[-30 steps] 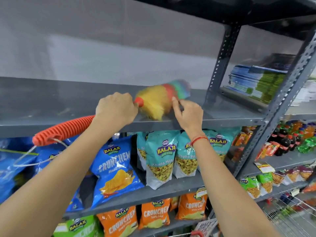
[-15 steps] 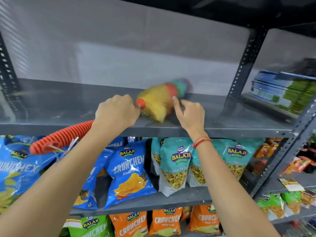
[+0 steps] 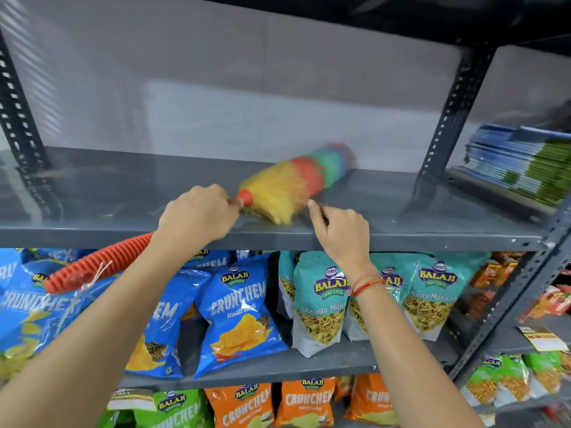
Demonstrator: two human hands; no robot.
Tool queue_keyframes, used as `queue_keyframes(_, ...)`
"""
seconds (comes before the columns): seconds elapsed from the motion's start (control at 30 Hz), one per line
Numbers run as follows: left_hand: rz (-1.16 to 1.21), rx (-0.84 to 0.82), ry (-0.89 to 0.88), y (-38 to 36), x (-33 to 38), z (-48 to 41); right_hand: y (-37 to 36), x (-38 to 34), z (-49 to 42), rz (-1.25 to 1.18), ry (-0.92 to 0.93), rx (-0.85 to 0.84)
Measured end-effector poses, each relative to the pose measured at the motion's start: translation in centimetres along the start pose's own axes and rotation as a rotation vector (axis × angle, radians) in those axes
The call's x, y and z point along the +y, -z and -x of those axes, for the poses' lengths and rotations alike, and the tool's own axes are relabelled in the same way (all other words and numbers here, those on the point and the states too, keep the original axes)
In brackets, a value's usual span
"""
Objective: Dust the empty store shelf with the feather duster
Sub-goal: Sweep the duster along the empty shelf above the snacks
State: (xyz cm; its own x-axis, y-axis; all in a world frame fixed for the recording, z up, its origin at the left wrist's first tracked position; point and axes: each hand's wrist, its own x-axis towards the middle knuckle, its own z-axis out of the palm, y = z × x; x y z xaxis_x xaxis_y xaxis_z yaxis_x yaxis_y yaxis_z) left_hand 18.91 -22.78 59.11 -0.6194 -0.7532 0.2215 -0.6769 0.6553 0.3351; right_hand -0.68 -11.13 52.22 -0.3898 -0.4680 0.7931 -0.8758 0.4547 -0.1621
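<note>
On the grey shelf [image 3: 123, 193] lies the feather duster [image 3: 290, 186], head blurred; left hand [image 3: 200, 214] is wrapped tight around its orange handle, right hand [image 3: 341, 230] loosely curled at the shelf's front edge, forefinger touching the yellow fibres.

Head view, close, facing shelf [image 3: 92, 193]

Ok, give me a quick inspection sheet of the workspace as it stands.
Surface: grey metal shelf, bare apart from the duster.
Job's things: feather duster, head lying on the shelf, orange ribbed handle sticking out past the front edge.
Clutter: nothing seen on this shelf.
Hands: left hand closed on the handle near the head; right hand at the shelf's front edge, empty.
Cables: nothing seen.
Surroundings: snack bags on the lower shelves; stacked booklets in the next bay.
</note>
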Motion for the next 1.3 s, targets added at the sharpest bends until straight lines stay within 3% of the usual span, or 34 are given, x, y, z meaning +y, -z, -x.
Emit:
queue_keyframes(0.13, 0.068, -0.122, -0.07, -1.0, 1.3, 0.7, -0.1, -0.1, 0.4, 0.019, 0.058, 0.086)
queue_keyframes(0.23, 0.083, -0.171, -0.025, -1.0, 1.5, 0.6, -0.1, -0.2, 0.5, 0.009, 0.059, 0.106)
queue_keyframes(0.33, -0.044, 0.007, 0.048, 0.3, 1.1, 0.9, -0.1, -0.2, 0.5, 0.021, 0.047, 0.112)
queue_keyframes(0.4, -0.213, 0.214, -0.016, 1.1, 1.3, 2.2, -0.2, -0.2, 0.6, 0.02, 0.032, 0.096)
queue_keyframes(0.47, -0.265, 0.313, -0.073, 1.2, 1.6, 3.5, -0.3, -0.2, 0.6, 0.035, 0.024, 0.101)
queue_keyframes(0.73, -0.193, 0.127, -0.02, -0.3, 2.4, 3.9, -0.3, -0.5, 1.0, 0.056, 0.025, 0.151)
queue_keyframes(0.83, -0.23, 0.124, 0.089, 1.1, 0.5, 3.9, -0.4, -0.6, 1.1, 0.056, 0.018, 0.176)
queue_keyframes(0.93, -0.297, 0.223, 0.239, 3.3, -2.7, 5.1, -0.3, -0.9, 1.0, 0.042, 0.006, 0.186)
queue_keyframes(1.03, -0.37, 0.395, 0.195, 4.2, -3.0, 6.6, -0.4, -1.4, 1.1, 0.068, -0.007, 0.203)
queue_keyframes(1.3, -0.205, 0.169, 0.015, 0.7, 1.2, 5.6, -0.5, -1.6, 1.4, 0.062, -0.009, 0.194)
